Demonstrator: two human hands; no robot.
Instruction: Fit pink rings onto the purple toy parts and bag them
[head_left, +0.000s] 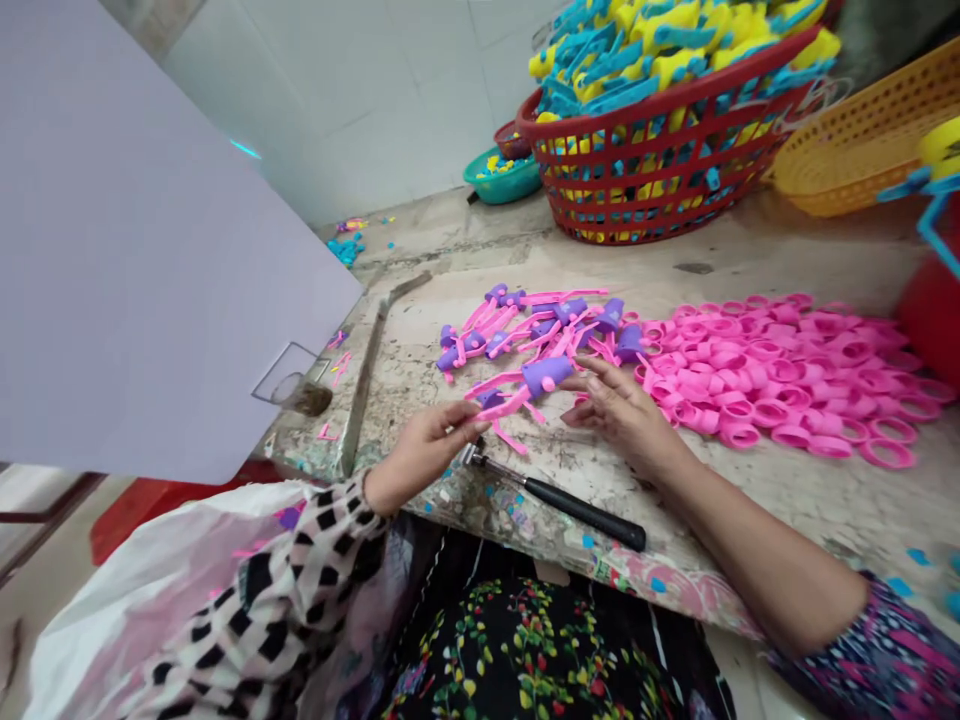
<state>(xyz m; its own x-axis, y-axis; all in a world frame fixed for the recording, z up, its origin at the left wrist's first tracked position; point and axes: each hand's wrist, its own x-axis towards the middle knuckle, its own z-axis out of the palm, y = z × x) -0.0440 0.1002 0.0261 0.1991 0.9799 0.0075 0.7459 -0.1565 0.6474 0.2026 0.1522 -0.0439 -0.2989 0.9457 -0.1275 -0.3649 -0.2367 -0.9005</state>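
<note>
Between the thumb and fingers of my left hand [431, 445] are the pink legs of a purple-and-pink plastic toy part [546, 376]. Its purple body points right, toward my right hand [619, 412]. The fingers of that hand are spread and hold nothing; whether a fingertip touches the purple end I cannot tell. Behind both hands lies a loose pile of similar purple-and-pink parts [495, 342]. A tool with a black handle [585, 510] and a metal head lies on the worktable [420, 350] below the held part.
A heap of pink rings [780, 370] spreads to the right. Farther back stand a red basket [645, 185] of yellow-and-blue parts, a teal bowl [506, 185] and a yellow basket [847, 160]. A wooden strip [367, 370] and a large pale panel [150, 250] are at left.
</note>
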